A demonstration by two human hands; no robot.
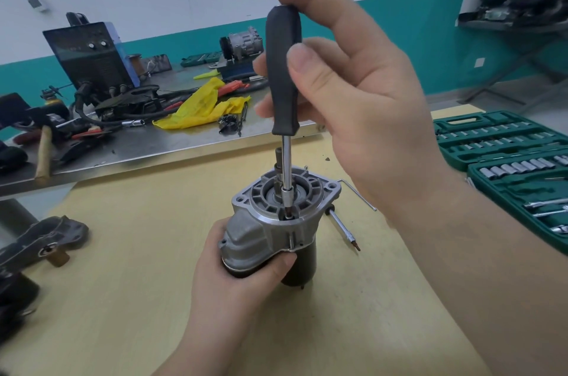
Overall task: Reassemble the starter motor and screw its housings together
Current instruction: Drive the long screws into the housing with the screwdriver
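On the wooden table (123, 298), left fingers (285, 260) grip the starter motor (276, 222); right fingers (307, 68) pinch the screwdriver (282, 74).

One starter motor (276, 222), two hands. Two screwdrivers: one upright (282, 74), one lying at 4 o'clock (342, 229). One socket set (504, 157).

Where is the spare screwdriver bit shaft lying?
Head view: the spare shaft lies on the wooden table, just right of the starter motor, beside the hex key.
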